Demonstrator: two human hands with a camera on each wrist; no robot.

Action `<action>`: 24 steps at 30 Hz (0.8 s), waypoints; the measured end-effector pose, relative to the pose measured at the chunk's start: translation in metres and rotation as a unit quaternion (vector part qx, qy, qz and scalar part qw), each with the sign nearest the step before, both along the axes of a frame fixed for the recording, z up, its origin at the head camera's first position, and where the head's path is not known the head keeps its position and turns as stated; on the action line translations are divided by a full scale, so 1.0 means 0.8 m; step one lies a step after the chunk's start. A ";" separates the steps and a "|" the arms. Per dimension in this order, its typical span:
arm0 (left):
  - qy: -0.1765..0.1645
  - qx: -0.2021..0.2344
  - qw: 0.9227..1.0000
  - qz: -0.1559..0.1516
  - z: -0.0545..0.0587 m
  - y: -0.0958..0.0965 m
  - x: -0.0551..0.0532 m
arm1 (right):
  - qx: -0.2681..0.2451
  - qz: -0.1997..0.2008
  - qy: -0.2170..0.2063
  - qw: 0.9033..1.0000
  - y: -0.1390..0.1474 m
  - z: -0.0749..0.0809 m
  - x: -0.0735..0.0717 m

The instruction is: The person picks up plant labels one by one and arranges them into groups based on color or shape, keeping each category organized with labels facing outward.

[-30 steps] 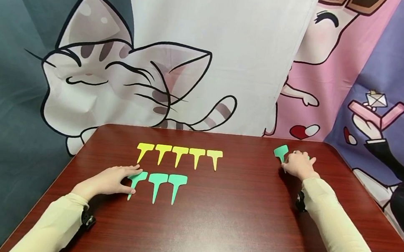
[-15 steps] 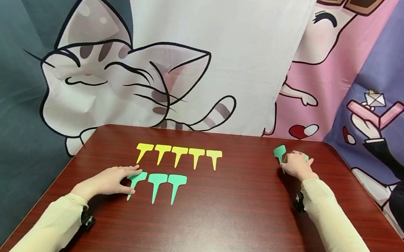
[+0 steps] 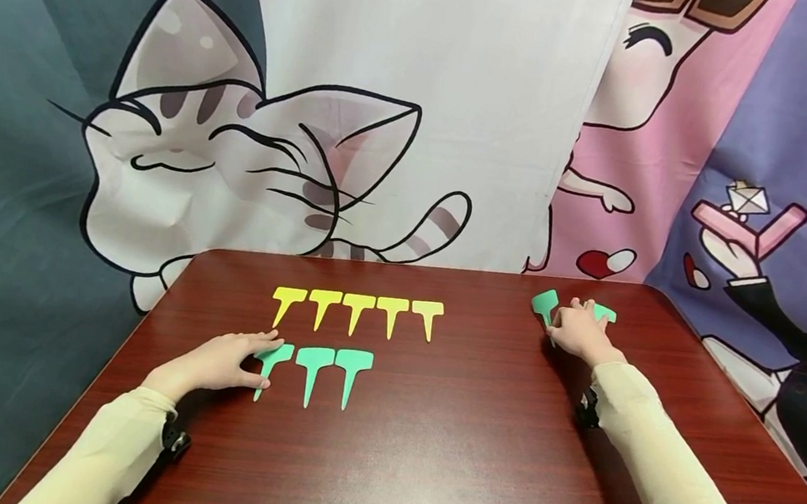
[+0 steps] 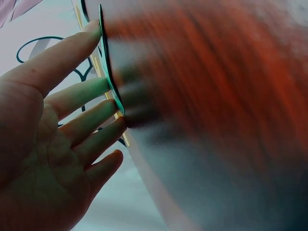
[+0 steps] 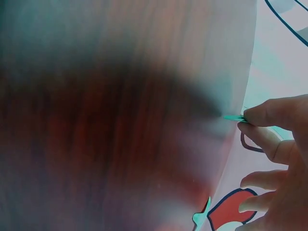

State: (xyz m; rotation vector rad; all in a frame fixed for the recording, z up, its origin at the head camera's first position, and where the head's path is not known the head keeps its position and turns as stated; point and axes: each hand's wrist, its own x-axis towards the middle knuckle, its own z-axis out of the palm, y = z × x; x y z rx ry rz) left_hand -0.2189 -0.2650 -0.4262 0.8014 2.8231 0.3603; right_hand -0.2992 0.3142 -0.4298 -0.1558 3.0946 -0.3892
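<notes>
My left hand (image 3: 220,360) rests on the leftmost green T-shaped plant label (image 3: 275,356), fingers reaching its head and thumb near its stem. In the left wrist view the fingers are nearly straight against that label's thin edge. Two more green plant labels, a middle one (image 3: 315,361) and a right one (image 3: 353,366), lie beside it in a row. At the far right my right hand (image 3: 581,333) pinches a green plant label (image 3: 544,303) by its stem between thumb and index finger; its tip (image 5: 232,117) shows in the right wrist view. Another green label (image 3: 603,313) lies partly hidden behind this hand.
A row of several yellow plant labels (image 3: 358,304) lies behind the green row on the brown wooden table (image 3: 424,456). A curtain (image 3: 413,177) with cartoon figures hangs right behind the table's far edge.
My right hand has moved slightly left with the pinched green plant label, uncovering more of the green label behind it. My left hand has stayed in place.
</notes>
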 end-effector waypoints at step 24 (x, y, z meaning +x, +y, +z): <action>-0.001 -0.002 1.000 0.001 0.001 0.000 -0.001 | -0.049 0.029 0.013 0.998 -0.055 -0.001 0.018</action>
